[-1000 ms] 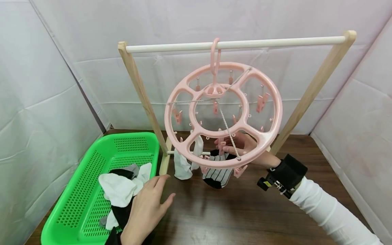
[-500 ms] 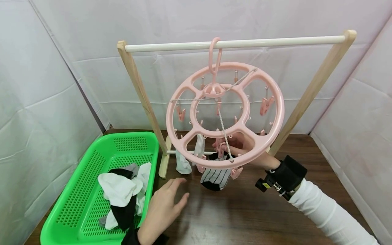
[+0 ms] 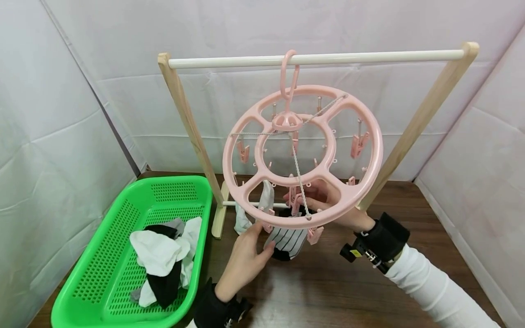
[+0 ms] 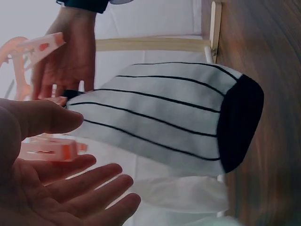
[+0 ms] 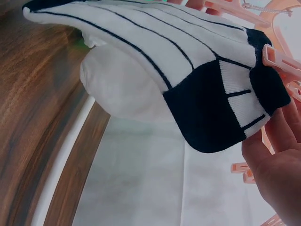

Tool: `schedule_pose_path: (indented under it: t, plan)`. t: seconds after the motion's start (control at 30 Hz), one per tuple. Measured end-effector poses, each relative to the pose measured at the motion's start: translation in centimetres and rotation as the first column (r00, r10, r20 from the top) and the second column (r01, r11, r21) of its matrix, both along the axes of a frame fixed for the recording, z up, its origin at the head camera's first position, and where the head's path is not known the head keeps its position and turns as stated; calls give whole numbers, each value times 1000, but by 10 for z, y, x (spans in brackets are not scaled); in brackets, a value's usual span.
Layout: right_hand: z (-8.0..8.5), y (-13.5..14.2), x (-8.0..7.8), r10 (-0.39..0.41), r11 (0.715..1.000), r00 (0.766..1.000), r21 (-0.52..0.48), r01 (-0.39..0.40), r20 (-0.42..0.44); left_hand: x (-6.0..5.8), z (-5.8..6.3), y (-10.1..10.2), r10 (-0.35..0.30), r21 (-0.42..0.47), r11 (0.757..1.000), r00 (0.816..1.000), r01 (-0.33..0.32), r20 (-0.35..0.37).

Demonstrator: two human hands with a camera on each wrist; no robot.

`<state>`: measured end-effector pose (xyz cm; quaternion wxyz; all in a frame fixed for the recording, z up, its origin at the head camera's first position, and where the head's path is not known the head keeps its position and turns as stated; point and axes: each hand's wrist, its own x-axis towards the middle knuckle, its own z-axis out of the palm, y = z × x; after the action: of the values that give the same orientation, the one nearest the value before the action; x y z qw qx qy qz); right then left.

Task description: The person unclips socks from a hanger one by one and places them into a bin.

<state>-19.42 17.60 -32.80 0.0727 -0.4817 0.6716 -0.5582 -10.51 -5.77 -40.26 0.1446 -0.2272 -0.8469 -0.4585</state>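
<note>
A striped white sock [image 3: 289, 239] with black toe, heel and cuff hangs below the front of the pink round clip hanger [image 3: 357, 196]. A pink clothespin [image 5: 282, 61] sits on its black cuff. My right hand [image 3: 328, 200], partly behind the hanger ring, pinches the sock at the cuff, beside the clothespin. My left hand [image 3: 246, 259] reaches up close to the sock's left side, thumb and fingers spread apart. In the left wrist view, another pink clothespin [image 4: 51, 149] shows between the left thumb and fingers. A plain white sock [image 3: 266, 196] hangs behind, partly hidden.
The hanger hooks over the white rail [image 3: 369, 58] of a wooden stand [image 3: 184, 109]. To the left, a green basket [image 3: 102, 218] holds several white, black and grey socks [image 3: 157, 253]. More pink clothespins [image 3: 358, 145] dangle round the ring.
My left hand has moved from beside the basket rightward and up to the striped sock. The right hand stays at the cuff, while the hanger has swung slightly right.
</note>
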Motion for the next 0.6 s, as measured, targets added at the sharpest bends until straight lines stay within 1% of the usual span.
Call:
schedule_pose_path:
  t: [0.07, 0.17, 0.27, 0.33, 0.4, 0.43, 0.5, 0.6]
  plan:
    - [-1, 1, 1, -7, 1000, 1000, 1, 7, 3, -4, -3, 2, -31, 31, 999, 999, 30, 39]
    - [-2, 2, 2, -23, 1000, 1000, 7, 23, -14, -8, -7, 6, -62, 63, 996, 996, 57, 66]
    - [-4, 4, 2, -87, 996, 994, 25, 89, -59, -10, -10, 10, -74, 82, 994, 995, 69, 68]
    - [-8, 6, 4, -142, 989, 987, 26, 144, -70, -9, -10, 11, -82, 85, 993, 994, 76, 74]
    - [-12, 8, 5, -164, 986, 985, 2, 164, -47, -8, -10, 13, -86, 78, 994, 994, 81, 71]
    - [-14, 10, 6, -148, 989, 988, -24, 148, -30, -7, -9, 14, -82, 68, 995, 994, 77, 65]
    - [-17, 13, 8, -103, 991, 994, -81, 106, 33, -6, -8, 15, -76, 52, 996, 996, 73, 56]
    - [-20, 15, 7, -25, 986, 998, -165, 35, 59, -4, -6, 15, -47, 15, 999, 999, 47, 24]
